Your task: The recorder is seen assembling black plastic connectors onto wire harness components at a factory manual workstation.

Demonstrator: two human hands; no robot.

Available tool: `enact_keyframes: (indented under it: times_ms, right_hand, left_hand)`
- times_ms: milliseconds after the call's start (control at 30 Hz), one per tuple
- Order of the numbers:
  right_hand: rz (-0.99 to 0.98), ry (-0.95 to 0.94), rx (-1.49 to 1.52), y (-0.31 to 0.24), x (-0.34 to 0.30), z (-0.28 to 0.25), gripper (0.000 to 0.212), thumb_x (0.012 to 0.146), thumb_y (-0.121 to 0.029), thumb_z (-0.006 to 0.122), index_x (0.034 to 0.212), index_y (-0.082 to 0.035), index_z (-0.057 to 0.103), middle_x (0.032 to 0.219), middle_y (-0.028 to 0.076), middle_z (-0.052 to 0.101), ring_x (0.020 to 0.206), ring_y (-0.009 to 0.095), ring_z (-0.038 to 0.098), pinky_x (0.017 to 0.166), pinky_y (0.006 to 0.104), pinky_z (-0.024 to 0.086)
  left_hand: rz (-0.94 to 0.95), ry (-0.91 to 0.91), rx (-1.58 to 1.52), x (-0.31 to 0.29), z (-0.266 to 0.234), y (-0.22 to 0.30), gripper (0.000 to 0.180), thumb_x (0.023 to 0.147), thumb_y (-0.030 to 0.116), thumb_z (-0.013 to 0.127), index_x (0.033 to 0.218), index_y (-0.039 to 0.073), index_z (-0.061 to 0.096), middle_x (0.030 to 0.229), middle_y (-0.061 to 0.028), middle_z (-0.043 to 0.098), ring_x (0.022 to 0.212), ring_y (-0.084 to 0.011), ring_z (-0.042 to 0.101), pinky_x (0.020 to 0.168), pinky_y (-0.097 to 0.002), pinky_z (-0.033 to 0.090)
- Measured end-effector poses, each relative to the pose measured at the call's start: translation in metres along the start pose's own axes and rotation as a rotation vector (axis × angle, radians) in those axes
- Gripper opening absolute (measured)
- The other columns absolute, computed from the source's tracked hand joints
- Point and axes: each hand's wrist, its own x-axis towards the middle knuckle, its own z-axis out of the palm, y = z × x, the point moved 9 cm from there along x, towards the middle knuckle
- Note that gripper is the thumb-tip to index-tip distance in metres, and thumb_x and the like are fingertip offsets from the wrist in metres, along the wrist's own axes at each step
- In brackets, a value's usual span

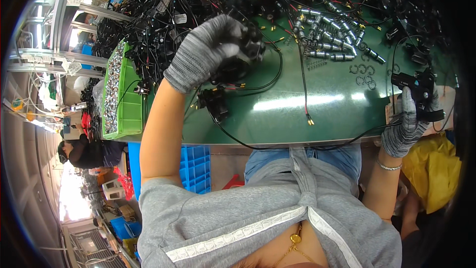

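Observation:
My left hand [206, 52], in a grey knit glove, reaches over a pile of black parts at the table's far left. Its fingers are curled against a black cabled part [255, 47]; their tips are partly hidden. Nearer me lies another black housing [214, 104] with a cable running along the table's front edge. At the right edge my right hand [407, 126], gloved too, is closed round a black moulded part [420, 87] with a dark arm sticking out to the right.
Silver metal cylinders [329, 39] lie heaped beside small springs [317, 63] and several retaining clips [366, 75] on the green table [277, 124]. A green bin [130, 114] of small metal pieces stands at left. Black cabled parts [163, 20] crowd the back. A yellow bag [434, 166] hangs at right.

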Motion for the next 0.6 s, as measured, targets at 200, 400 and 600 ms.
enact_keyframes:
  times_ms: [200,400,600]
  right_hand:
    - [0.024,0.006,-0.006,0.004,0.000,-0.001,0.053,0.081,0.000,0.067,0.131,-0.009,0.049,0.102,0.005,0.060,0.074,0.010,0.061,0.058,0.0195,0.052]
    - [-0.015,-0.009,-0.032,-0.004,0.001,0.005,0.047,0.083,0.001,0.065,0.127,-0.009,0.052,0.105,0.004,0.061,0.079,0.010,0.061,0.063,0.0197,0.053]
    - [-0.016,-0.004,-0.018,-0.010,0.000,0.016,0.062,0.079,0.002,0.066,0.135,-0.010,0.045,0.089,0.004,0.059,0.056,0.005,0.053,0.041,0.0162,0.039]
  left_hand:
    - [0.229,0.599,0.338,0.051,-0.101,0.034,0.045,0.080,0.008,0.072,0.123,0.008,0.056,0.114,-0.0057,0.064,0.101,-0.0171,0.061,0.086,-0.0296,0.050]
    - [0.103,0.628,1.418,0.074,-0.085,0.055,0.047,0.078,0.017,0.073,0.122,0.014,0.056,0.116,-0.0093,0.062,0.099,-0.0245,0.063,0.084,-0.0351,0.051]
    - [-0.148,0.152,1.070,0.098,-0.021,-0.022,0.055,0.080,0.040,0.072,0.127,0.015,0.056,0.129,-0.0173,0.053,0.112,-0.0315,0.058,0.094,-0.0387,0.048]
